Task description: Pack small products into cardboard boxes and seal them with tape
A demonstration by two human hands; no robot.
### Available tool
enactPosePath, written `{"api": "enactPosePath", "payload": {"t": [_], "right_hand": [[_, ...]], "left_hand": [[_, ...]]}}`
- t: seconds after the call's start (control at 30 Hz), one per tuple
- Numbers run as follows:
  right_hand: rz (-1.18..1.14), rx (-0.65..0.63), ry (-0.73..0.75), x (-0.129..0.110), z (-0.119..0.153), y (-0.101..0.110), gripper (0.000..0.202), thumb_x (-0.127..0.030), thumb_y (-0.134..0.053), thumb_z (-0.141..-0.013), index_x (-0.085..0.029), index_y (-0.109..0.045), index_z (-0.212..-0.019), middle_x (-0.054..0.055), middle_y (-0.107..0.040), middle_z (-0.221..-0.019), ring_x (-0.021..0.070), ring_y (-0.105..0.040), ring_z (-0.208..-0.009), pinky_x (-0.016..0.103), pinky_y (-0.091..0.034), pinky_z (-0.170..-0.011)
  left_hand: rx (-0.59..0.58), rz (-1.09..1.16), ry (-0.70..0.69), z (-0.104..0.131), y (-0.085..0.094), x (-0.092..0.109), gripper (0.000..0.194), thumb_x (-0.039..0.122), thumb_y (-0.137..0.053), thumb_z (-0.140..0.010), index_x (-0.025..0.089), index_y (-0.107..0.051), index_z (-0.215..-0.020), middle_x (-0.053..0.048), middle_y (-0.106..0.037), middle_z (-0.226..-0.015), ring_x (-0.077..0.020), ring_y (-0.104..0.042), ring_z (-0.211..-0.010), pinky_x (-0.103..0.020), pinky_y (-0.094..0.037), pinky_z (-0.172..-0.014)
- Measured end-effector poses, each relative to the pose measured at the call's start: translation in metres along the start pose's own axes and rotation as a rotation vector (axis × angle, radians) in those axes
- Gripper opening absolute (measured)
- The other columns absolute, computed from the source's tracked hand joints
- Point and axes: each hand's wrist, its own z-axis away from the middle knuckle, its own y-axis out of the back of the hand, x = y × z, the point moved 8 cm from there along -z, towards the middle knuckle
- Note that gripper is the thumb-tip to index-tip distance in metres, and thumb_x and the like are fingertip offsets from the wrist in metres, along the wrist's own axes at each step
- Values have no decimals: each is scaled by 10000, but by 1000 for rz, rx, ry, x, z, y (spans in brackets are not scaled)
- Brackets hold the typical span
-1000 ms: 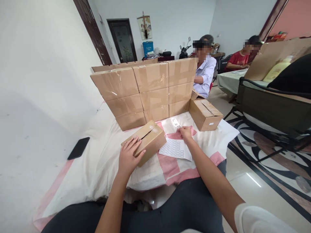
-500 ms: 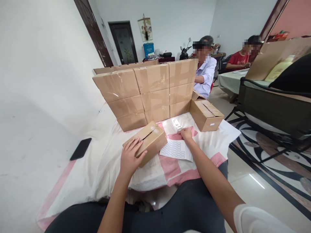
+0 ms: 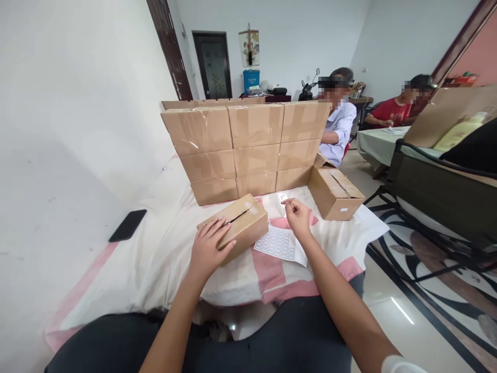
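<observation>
My left hand lies on a small cardboard box, its fingers spread over the top and near edge. A dark slit runs along the top of this box, with a paler patch by one end. Above the tabletop, my right hand has its fingers pinched together; anything between them is too small to make out. Just behind those fingertips is a white printed label stack or roll, partly covered by the hand. Under the right wrist rests a sheet of small outlined labels, tucked close beside the box.
A wall of stacked cardboard boxes stands at the back of the cloth-covered table. Another box with a small white label is at the right. A black phone lies left. Two people sit beyond, and a dark folding chair stands right.
My right hand has lifted slightly off the white label stack, and its fingers have turned to point left. The left hand stays on the box. The camera view has shifted a little.
</observation>
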Motion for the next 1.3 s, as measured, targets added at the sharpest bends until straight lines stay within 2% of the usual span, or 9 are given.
{"api": "enactPosePath", "payload": {"t": [0.17, 0.33, 0.5, 0.6, 0.77, 0.97, 1.1, 1.2, 1.3], "right_hand": [[15, -19, 298, -55, 20, -6, 374, -162, -487, -909, -232, -294, -597, 75, -705, -813, 225, -714, -984, 312, -525, -756], [-76, -125, 449, -91, 50, -27, 384, -154, -536, -938, -223, -371, -598, 116, -753, -1023, 217, -726, -963, 343, -570, -774], [-117, -235, 512, -103, 73, -43, 382, -145, -573, -930, -212, -397, -597, 140, -719, -1191, 187, -716, -779, 362, -588, -718], [-125, -295, 520, -106, 83, -51, 375, -146, -594, -919, -202, -408, -597, 145, -653, -1312, 140, -663, -661, 351, -581, -646], [-198, -350, 576, -114, 99, -61, 345, -107, -615, -896, -191, -417, -626, 137, -610, -1342, 140, -661, -709, 336, -572, -622], [-96, -381, 560, -116, 100, -72, 305, -170, -629, -915, -205, -486, -648, 107, -675, -1043, 183, -665, -786, 361, -560, -707], [51, -417, 428, -116, 94, -79, 264, -279, -687, -895, -208, -571, -669, 61, -640, -811, 178, -619, -745, 297, -493, -638], [98, -520, 185, -96, 93, -88, 293, -385, -687, -887, -197, -577, -692, 13, -599, -694, 128, -517, -569, 257, -418, -538], [156, -571, -15, -63, 91, -89, 399, -470, -685, -848, -201, -485, -632, -36, -485, -553, 121, -457, -513, 248, -361, -508]], "left_hand": [[-65, -83, -35, 1, -1, 15, 413, 424, -570, -948, 264, -622, -1326, -58, -597, -1442, -320, -543, -1331, -527, -395, -1105], [46, -146, -57, -5, 21, 36, 343, 344, -593, -921, 270, -663, -1249, -67, -612, -1421, -332, -509, -1347, -528, -365, -1119], [93, -18, -44, -11, 41, 51, 336, 329, -576, -930, 270, -644, -1253, -62, -675, -1319, -284, -575, -1266, -477, -383, -1108], [60, 119, -13, -7, 38, 56, 351, 344, -562, -955, 251, -607, -1291, -61, -704, -1258, -242, -621, -1192, -453, -364, -1116], [58, 280, 80, 1, 24, 51, 376, 424, -586, -954, 229, -625, -1273, -73, -724, -1207, -223, -648, -1101, -445, -350, -1095], [7, 306, 81, 4, 28, 35, 303, 377, -474, -1016, 263, -735, -912, -10, -762, -1038, -192, -637, -1068, -461, -287, -1123], [67, 156, 45, 2, 47, 28, 277, 331, -481, -1006, 248, -720, -894, -4, -763, -1029, -205, -621, -1099, -482, -269, -1123], [150, 70, -5, 2, 69, 23, 251, 271, -509, -984, 252, -700, -824, 29, -762, -1026, -185, -642, -1074, -468, -266, -1129], [315, 45, 113, 9, 113, -9, 218, 214, -517, -962, 245, -685, -827, 26, -766, -994, -156, -679, -960, -435, -328, -1093]]}}
